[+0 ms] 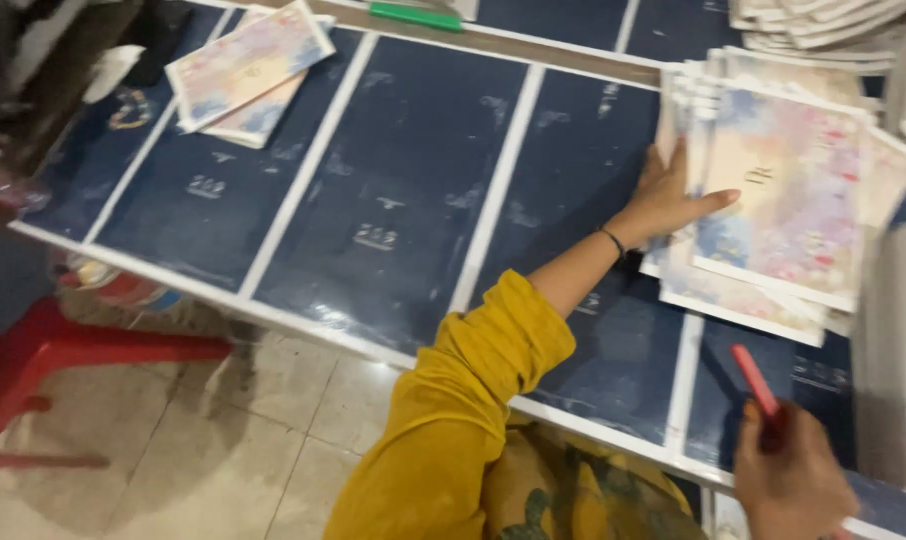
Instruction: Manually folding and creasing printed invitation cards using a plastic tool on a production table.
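Pastel cards [773, 200]: big pile under flat, open left hand [673, 200], two [243, 70] set aside; right hand [788, 480] grips red pen [755, 380].

Two hands show: the left hand [673, 200] lies flat on one big stack of flowery cards [788, 205], too many to count. The right hand [788, 480] has its grip on one red pen [755, 380]. Far from both grips lie two more cards [245, 68], one green pen [415, 15] and one red stool [43, 370].
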